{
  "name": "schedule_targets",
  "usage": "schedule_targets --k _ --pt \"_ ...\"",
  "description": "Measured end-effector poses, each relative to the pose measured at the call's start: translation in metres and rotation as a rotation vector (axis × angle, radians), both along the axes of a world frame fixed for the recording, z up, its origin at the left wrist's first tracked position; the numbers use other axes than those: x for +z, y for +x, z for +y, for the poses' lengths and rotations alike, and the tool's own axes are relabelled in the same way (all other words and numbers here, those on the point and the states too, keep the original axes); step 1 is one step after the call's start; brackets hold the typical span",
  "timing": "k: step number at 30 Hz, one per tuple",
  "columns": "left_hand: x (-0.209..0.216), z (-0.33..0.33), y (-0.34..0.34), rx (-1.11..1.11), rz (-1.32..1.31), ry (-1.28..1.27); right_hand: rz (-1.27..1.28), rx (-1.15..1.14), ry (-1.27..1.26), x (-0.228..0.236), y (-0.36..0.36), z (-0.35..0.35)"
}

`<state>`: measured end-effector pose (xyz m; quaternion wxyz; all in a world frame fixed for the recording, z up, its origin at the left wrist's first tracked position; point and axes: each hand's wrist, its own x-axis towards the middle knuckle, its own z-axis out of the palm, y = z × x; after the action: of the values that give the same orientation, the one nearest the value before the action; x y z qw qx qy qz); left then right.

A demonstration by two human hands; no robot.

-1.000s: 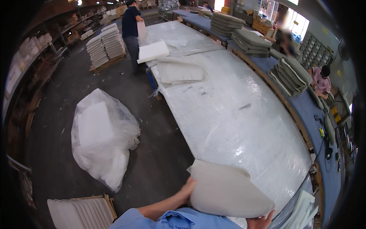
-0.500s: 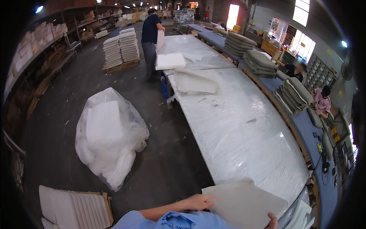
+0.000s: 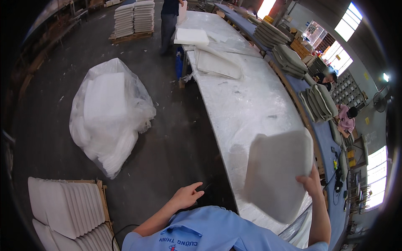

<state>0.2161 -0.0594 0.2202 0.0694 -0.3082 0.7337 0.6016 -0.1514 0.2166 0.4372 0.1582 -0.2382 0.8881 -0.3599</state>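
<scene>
My right hand [image 3: 310, 182] grips the right edge of a light grey seat cushion [image 3: 276, 175], thumb on its near face and the other fingers hidden behind. The cushion is tilted up over the near end of the plastic-covered table [image 3: 234, 113], casting a shadow on the film. Off the table's left edge, above the dark floor, my left hand [image 3: 188, 195] holds nothing, its fingers apart. Below it to the left, rows of similar off-white cushions [image 3: 71, 207] stand packed on edge on a pallet.
A clear plastic bag of white pads [image 3: 111, 113] sits on the floor at left. Flat grey pieces [image 3: 217, 62] and a white foam block [image 3: 191, 37] lie farther up the table. Cushion stacks [image 3: 318, 102] line the blue bench at right, with co-workers beyond. Another person [image 3: 169, 29] stands far ahead.
The grey cushion has come up from lying low at the table's near end to a raised tilt in my right hand. My left hand has let go of it and moved left.
</scene>
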Motion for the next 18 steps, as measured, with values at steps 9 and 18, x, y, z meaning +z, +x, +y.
schedule_targets --k 9,18 --pt "0.022 0.003 -0.024 -0.07 0.114 0.15 0.287 0.692 0.459 -0.066 -0.01 -0.112" --pt "0.041 -0.022 -0.117 -0.066 0.331 0.067 0.064 0.809 0.589 -0.062 -0.043 -0.135"
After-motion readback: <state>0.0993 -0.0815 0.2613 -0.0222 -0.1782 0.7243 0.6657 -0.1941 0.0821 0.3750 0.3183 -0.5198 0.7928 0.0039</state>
